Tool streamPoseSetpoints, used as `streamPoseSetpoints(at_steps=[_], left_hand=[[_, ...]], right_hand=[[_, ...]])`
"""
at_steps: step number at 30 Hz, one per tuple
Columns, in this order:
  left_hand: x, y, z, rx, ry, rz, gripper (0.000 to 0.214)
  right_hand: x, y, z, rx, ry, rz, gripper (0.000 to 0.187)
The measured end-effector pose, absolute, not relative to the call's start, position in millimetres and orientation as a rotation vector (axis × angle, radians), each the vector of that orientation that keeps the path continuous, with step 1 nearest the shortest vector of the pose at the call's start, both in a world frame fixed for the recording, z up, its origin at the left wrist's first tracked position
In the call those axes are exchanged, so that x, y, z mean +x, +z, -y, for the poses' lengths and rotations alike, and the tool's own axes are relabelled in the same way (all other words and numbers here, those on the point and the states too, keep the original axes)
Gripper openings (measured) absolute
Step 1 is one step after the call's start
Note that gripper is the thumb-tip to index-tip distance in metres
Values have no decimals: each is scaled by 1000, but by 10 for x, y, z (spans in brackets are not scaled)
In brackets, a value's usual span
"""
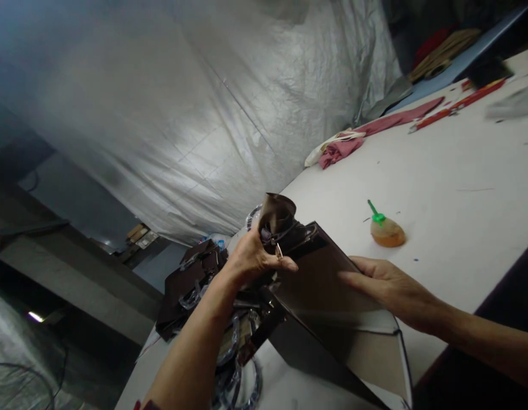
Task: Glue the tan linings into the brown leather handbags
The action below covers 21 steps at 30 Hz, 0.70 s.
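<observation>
A dark brown, box-shaped bag (319, 287) is tilted between my hands, with its pale inner side showing at the lower right. My left hand (257, 256) is closed round the bunched brown material (281, 210) at the bag's upper end, thumb lying across it; its other fingers are hidden. My right hand (375, 279) grips the bag's right-hand panel, thumb on the near face and fingers mostly behind. Below my left forearm, plastic-wrapped handles (255, 393) lie on the table.
More dark brown bags (191, 279) with wrapped handles sit at left. On the white table (455, 228) stands a squeeze bottle (387, 232) of amber liquid with a green nozzle. Farther back are pink cloth (340, 151) and a red tool (460, 105). Silvery sheeting (229, 102) hangs behind.
</observation>
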State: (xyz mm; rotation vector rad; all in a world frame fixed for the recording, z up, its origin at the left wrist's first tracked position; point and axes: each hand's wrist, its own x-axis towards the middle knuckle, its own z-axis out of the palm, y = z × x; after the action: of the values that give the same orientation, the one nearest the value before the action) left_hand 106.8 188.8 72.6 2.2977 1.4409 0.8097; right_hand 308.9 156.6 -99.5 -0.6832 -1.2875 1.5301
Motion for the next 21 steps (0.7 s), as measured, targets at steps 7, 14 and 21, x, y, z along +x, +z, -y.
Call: streamPoseSetpoints(at_steps=[7, 14, 21], left_hand=[[994, 14, -2300, 2172, 107, -1391, 18], [941, -945, -2614, 2046, 136, -1465, 24], [1051, -1269, -2539, 1961, 243, -1340, 30]], right_hand=[[3119, -1474, -1375, -699, 1892, 1193, 55], [3979, -1797, -1811, -1399, 1054, 1431, 62], [4472, -1904, -2518, -1695, 437, 1621, 80]])
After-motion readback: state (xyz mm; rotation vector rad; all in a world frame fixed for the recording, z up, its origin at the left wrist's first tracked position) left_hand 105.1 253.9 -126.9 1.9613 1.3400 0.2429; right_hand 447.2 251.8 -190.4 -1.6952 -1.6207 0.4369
